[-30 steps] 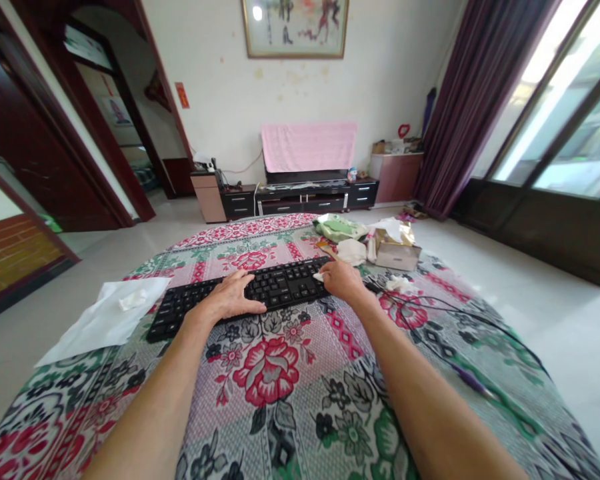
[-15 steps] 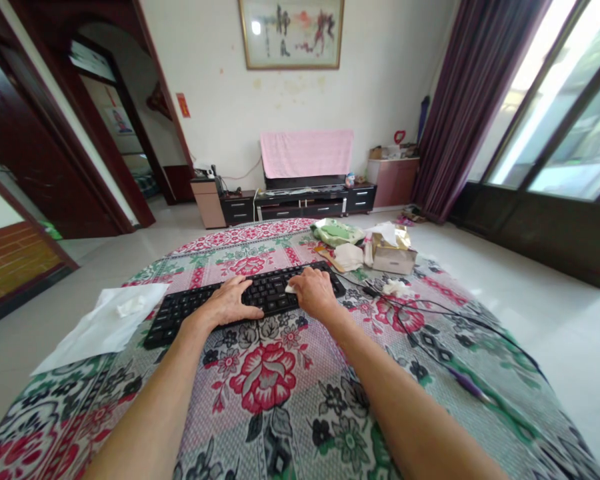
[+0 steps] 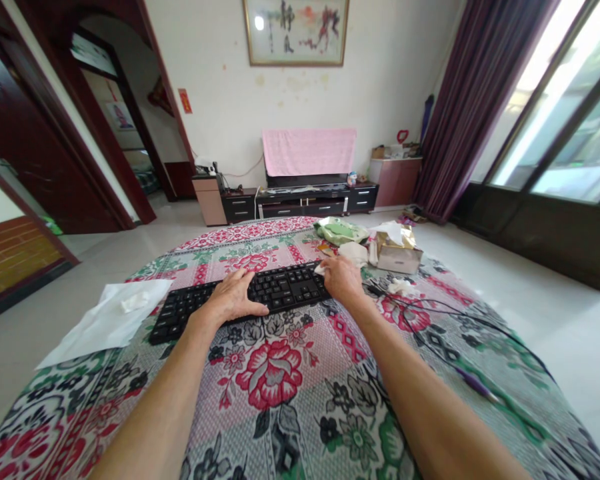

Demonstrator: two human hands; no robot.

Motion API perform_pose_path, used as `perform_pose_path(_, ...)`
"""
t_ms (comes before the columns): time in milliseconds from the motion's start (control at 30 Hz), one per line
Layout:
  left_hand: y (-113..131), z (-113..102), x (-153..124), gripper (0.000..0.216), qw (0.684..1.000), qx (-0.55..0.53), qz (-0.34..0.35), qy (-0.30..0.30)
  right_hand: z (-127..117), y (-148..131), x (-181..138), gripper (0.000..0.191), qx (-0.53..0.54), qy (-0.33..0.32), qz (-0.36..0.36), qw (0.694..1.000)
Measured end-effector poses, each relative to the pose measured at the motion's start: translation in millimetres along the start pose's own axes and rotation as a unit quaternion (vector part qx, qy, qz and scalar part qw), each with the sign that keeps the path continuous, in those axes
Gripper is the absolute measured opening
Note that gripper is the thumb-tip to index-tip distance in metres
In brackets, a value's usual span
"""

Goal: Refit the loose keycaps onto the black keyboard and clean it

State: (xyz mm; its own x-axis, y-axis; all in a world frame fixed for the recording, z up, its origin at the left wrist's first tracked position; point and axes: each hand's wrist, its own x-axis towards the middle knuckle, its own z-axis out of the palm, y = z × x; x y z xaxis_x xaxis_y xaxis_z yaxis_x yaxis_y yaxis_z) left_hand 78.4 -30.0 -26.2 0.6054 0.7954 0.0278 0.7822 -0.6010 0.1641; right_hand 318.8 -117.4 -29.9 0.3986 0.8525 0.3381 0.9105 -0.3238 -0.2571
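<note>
A black computer keyboard [image 3: 293, 285] lies slightly aslant across the flowered tablecloth. My left hand [image 3: 231, 295] grips it across the middle, thumb along the near edge and fingers over the far side. At the keyboard's right end, my right hand [image 3: 344, 277] is closed on a white tissue [image 3: 320, 269], pressed to the number-key end. Only a small bit of the tissue shows past the fingers; the rest is hidden under the hand.
A white sheet [image 3: 93, 323] with a crumpled tissue [image 3: 135, 301] lies left. Beyond the right hand stand a tissue box [image 3: 399, 255] and a green packet [image 3: 341, 231]. Black cables [image 3: 460, 317] and a purple-handled screwdriver-like tool [image 3: 475, 385] lie right.
My right hand has slid right with the tissue, from the keys to the keyboard's right end. My left hand keeps its place on the keyboard. The view has shifted slightly.
</note>
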Motion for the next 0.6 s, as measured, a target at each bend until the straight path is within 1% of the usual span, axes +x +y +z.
perform_pose_path(67, -0.6, 1.3, 0.4, 0.103, 1.000, 0.011, -0.021, 0.016, 1.9, -22.8, -0.8, 0.032, 0.011, 0.013, -0.071, 0.997)
perform_pose_path(167, -3.7, 5.1, 0.6, 0.106, 0.998, 0.008, -0.060, 0.017, 12.0, -61.8, -1.1, 0.032, 0.025, -0.002, -0.155, 0.988)
perform_pose_path(233, -6.1, 7.3, 0.7, 0.106, 0.997, 0.006, -0.082, 0.002, 21.2, -82.2, 0.5, 0.031, 0.027, -0.008, -0.195, 0.980)
perform_pose_path(300, -7.7, 8.5, 0.7, 0.106, 0.996, 0.007, -0.091, -0.013, 29.8, -94.1, 3.8, 0.030, 0.025, -0.013, -0.218, 0.975)
perform_pose_path(367, -8.3, 8.5, 0.7, 0.105, 0.996, 0.009, -0.089, -0.015, 35.9, -97.4, 8.3, 0.031, 0.018, -0.020, -0.222, 0.975)
perform_pose_path(433, -8.1, 7.7, 0.5, 0.103, 0.996, 0.010, -0.085, -0.011, 38.4, -93.6, 13.3, 0.032, 0.009, -0.029, -0.209, 0.977)
perform_pose_path(500, -7.6, 6.7, 0.0, 0.101, 0.997, 0.009, -0.081, -0.004, 37.5, -84.5, 18.2, 0.033, 0.000, -0.036, -0.183, 0.983)
perform_pose_path(600, -7.3, 5.9, -0.9, 0.099, 0.997, 0.004, -0.074, 0.003, 33.0, -63.8, 24.5, 0.033, -0.016, -0.045, -0.137, 0.989)
